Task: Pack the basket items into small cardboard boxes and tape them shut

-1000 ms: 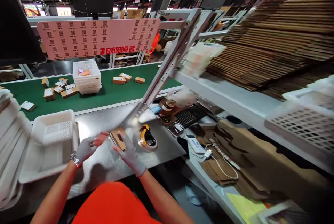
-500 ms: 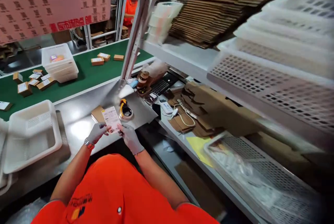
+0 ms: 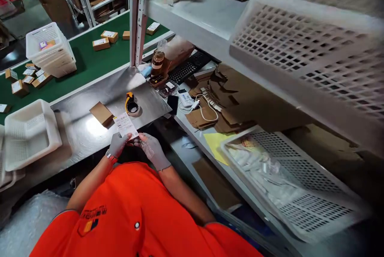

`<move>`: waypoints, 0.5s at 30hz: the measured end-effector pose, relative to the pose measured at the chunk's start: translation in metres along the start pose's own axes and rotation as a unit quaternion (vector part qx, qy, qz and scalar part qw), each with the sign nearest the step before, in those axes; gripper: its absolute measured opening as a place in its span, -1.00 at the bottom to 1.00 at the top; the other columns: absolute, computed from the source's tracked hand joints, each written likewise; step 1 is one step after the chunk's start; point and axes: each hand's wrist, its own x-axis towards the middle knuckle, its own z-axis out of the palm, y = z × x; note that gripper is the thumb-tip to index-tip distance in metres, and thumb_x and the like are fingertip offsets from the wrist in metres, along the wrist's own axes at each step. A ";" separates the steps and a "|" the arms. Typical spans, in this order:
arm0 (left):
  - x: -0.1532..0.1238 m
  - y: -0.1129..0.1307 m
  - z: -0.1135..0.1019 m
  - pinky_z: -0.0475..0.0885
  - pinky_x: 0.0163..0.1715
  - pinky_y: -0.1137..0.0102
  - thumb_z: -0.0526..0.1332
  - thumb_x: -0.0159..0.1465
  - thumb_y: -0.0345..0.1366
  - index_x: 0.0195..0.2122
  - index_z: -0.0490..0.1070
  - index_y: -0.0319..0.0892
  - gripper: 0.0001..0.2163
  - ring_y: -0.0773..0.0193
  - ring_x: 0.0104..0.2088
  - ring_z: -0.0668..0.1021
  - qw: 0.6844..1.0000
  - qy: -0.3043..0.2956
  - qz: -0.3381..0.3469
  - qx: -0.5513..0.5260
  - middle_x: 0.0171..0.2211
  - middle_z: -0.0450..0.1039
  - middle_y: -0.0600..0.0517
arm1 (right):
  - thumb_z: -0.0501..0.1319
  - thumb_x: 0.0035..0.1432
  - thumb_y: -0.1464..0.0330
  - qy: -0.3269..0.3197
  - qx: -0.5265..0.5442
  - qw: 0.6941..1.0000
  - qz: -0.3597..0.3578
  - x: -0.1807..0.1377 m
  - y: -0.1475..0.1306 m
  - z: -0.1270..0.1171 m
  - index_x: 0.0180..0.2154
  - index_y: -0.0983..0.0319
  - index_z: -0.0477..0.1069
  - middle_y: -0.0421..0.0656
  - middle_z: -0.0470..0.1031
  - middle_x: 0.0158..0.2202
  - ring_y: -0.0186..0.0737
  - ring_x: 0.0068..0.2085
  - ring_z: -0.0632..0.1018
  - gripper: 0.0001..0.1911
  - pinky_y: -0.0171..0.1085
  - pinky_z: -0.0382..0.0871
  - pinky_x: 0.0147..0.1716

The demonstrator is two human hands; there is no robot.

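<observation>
Both my gloved hands hold a white printed label (image 3: 125, 124) just above the near edge of the steel worktable (image 3: 90, 129). My left hand (image 3: 118, 144) pinches its lower left corner and my right hand (image 3: 151, 150) grips its lower right. A small brown cardboard box (image 3: 101, 112) lies flat on the steel just beyond the label. A yellow and black tape dispenser (image 3: 131, 104) sits to the right of the box.
A white plastic tray (image 3: 28, 135) stands at the left. Behind it, a green conveyor (image 3: 84, 59) carries small boxes and a stacked white basket (image 3: 51, 49). To the right are a keyboard (image 3: 187, 67), flat cardboard, shelving and a white basket (image 3: 288, 185) of bagged items.
My hands left the small box on the steel and took up the label, drawing it closer to my body. My head tilted down and to the right.
</observation>
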 end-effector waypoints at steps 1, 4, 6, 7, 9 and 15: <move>-0.001 -0.002 0.005 0.79 -0.24 0.18 0.65 0.17 0.04 0.05 0.72 -0.31 -0.42 -0.08 -0.06 0.80 1.000 0.002 0.000 -0.005 0.13 0.77 -0.27 | 0.66 -0.03 0.02 0.002 0.005 1.000 0.003 -0.002 -0.001 -0.004 -0.19 0.25 0.67 -0.14 0.75 -0.29 -0.24 -0.24 0.74 -0.47 -0.32 0.66 -0.19; -0.004 -0.005 0.018 0.79 -0.25 0.19 0.64 0.20 -0.03 0.06 0.73 -0.32 -0.46 -0.07 -0.08 0.80 1.000 0.012 -0.006 -0.011 0.11 0.77 -0.29 | 0.69 -0.06 0.03 0.007 0.012 1.000 0.010 -0.005 -0.006 -0.017 -0.21 0.24 0.68 -0.15 0.77 -0.26 -0.25 -0.23 0.75 -0.47 -0.33 0.67 -0.20; -0.007 -0.005 0.026 0.79 -0.25 0.20 0.64 0.22 -0.05 0.04 0.74 -0.31 -0.51 -0.05 -0.09 0.80 1.000 0.022 -0.014 -0.005 0.10 0.77 -0.29 | 0.70 -0.07 0.03 0.007 0.010 1.000 0.012 -0.006 -0.009 -0.026 -0.20 0.25 0.69 -0.13 0.78 -0.25 -0.24 -0.22 0.75 -0.46 -0.32 0.68 -0.19; -0.008 -0.004 0.030 0.78 -0.25 0.21 0.64 0.22 -0.06 0.02 0.73 -0.30 -0.52 -0.03 -0.09 0.79 0.999 0.026 -0.018 -0.002 0.10 0.77 -0.28 | 0.71 -0.07 0.03 0.007 0.008 1.000 0.013 -0.007 -0.010 -0.030 -0.20 0.26 0.70 -0.12 0.78 -0.25 -0.23 -0.22 0.75 -0.45 -0.32 0.69 -0.19; -0.011 -0.003 0.037 0.76 -0.28 0.25 0.65 0.21 -0.05 -0.01 0.72 -0.29 -0.53 0.02 -0.13 0.79 0.999 0.029 -0.019 -0.006 0.09 0.77 -0.26 | 0.72 -0.08 0.02 0.008 0.005 1.000 0.014 -0.008 -0.013 -0.036 -0.20 0.27 0.71 -0.12 0.78 -0.25 -0.22 -0.23 0.75 -0.45 -0.31 0.69 -0.20; -0.013 -0.002 0.056 0.72 -0.32 0.25 0.67 0.16 -0.09 -0.07 0.71 -0.27 -0.56 0.04 -0.20 0.76 0.999 0.019 -0.011 -0.028 0.01 0.78 -0.25 | 0.66 0.02 -0.07 0.005 -0.052 0.999 -0.015 -0.009 -0.017 -0.051 -0.24 0.21 0.75 -0.07 0.80 -0.25 -0.13 -0.23 0.75 -0.49 -0.21 0.71 -0.19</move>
